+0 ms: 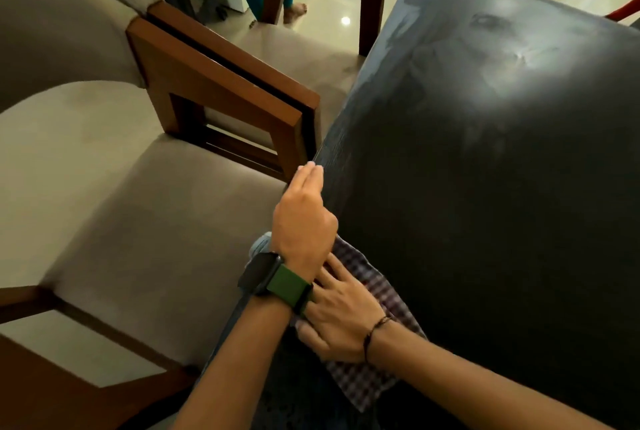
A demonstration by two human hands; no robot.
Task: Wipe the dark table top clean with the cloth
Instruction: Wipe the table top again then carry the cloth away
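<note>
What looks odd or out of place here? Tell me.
The far part of the table top shows pale, streaky smears, so it looks unwiped. The checked cloth lies at the near edge under the right hand. Nothing looks spilled or broken.

The counter (485, 204) is near-black with a faint wood grain, greying to a pale, smeary sheen toward its far end. At the counter's near edge lies the cloth (388, 294) — a small check of maroon and white. Beside that edge, the left wrist wears a watch (263, 272) with a black face on a dark green strap; the right wrist, over the cloth, carries a thin black cord (372, 334). Left of the counter stand armchairs (121, 222) — beige upholstery, reddish-brown wooden arms. Beyond the counter the floor (332, 10) is glossy cream.
</note>
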